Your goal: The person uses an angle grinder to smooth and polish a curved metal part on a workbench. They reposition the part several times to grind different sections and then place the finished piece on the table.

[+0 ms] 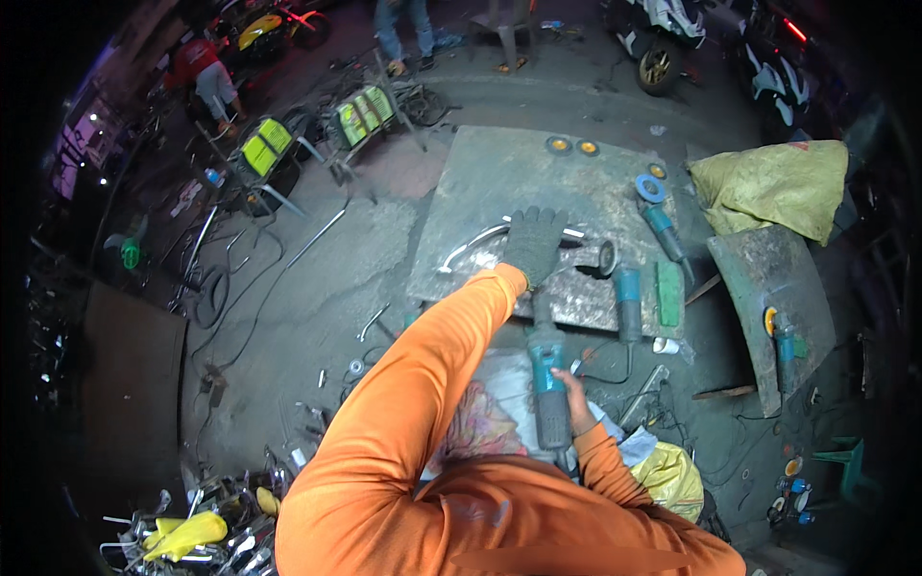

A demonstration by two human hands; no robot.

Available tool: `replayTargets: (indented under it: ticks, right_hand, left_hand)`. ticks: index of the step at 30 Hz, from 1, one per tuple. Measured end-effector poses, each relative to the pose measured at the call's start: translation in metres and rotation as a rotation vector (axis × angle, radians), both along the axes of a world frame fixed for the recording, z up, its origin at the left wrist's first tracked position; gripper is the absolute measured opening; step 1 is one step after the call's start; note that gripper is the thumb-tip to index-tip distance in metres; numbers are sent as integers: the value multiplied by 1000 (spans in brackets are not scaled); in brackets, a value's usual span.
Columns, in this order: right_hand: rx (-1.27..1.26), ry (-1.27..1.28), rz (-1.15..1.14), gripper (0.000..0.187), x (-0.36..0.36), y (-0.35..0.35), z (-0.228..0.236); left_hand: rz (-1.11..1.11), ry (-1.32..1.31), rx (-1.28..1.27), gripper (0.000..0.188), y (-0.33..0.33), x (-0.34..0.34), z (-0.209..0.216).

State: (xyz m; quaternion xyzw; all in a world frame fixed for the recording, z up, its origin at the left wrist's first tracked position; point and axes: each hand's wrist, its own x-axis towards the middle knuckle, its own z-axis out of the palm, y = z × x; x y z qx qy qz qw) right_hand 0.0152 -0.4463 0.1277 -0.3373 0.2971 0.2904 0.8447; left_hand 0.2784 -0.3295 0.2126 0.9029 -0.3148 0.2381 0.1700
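Note:
My left hand (535, 245), in a dark grey glove, lies over a shiny curved metal tube (468, 253) on the worn board, its fingers bent over the tube. The bare right hand (576, 401) grips the rear body of a teal and grey power grinder (547, 365). The grinder points away from me, its front end close below the gloved wrist; its tip I cannot make out. Just right of the glove is a grey metal piece with a round cup-like end (607, 257). Another teal grinder (628, 302) lies to its right.
On the board (480, 163) are yellow-centred discs (559, 145), a third grinder (663, 230) with a blue disc (650, 187), and a green block (668, 295). A yellowish sack (773, 187) lies at right. Metal parts (206, 528) pile lower left. People and motorcycles are beyond.

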Motion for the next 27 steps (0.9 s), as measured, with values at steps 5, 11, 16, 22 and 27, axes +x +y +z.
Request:
replayTargets:
  ticks: [5, 11, 16, 22, 27]
  right_hand:
    - [219, -165, -24, 66, 1, -6, 2]
    - [352, -297, 105, 74, -16, -45, 33]
    - [-1, -247, 159, 51, -4, -80, 36]
    - [347, -113, 77, 45, 9, -54, 30]
    - [297, -43, 112, 47, 26, -8, 31]
  left_hand:
    - [14, 302, 328, 26, -32, 68, -17]
    - [12, 495, 270, 29, 14, 107, 8]
    - [5, 691, 30, 45, 95, 108, 31]
    - [8, 673, -51, 47, 134, 85, 44]
    - [-107, 776, -169, 46, 118, 73, 29]
